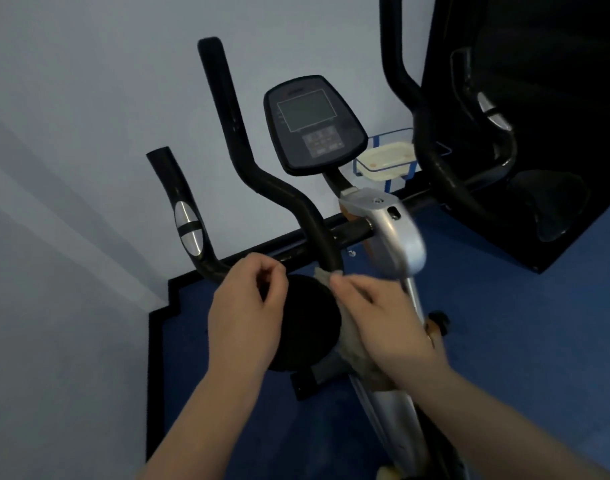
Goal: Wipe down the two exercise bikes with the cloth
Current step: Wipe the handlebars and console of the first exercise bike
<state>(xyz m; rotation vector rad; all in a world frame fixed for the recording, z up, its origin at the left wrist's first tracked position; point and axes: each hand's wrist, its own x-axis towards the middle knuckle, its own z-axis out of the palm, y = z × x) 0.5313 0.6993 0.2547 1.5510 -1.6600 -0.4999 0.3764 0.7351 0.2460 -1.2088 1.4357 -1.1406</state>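
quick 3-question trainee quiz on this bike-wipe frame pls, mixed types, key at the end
1. True or false: the left hand grips the cloth.
2. Which part is the cloth nearest? A) the console B) the base of the black handlebar C) the white tray
3. Fill in: the right hand holds the ____.

Key
1. False. Its fingers are loosely curled with nothing seen in them.
2. B. The cloth's top edge shows just under the handlebar bend.
3. cloth, bunched under the palm.
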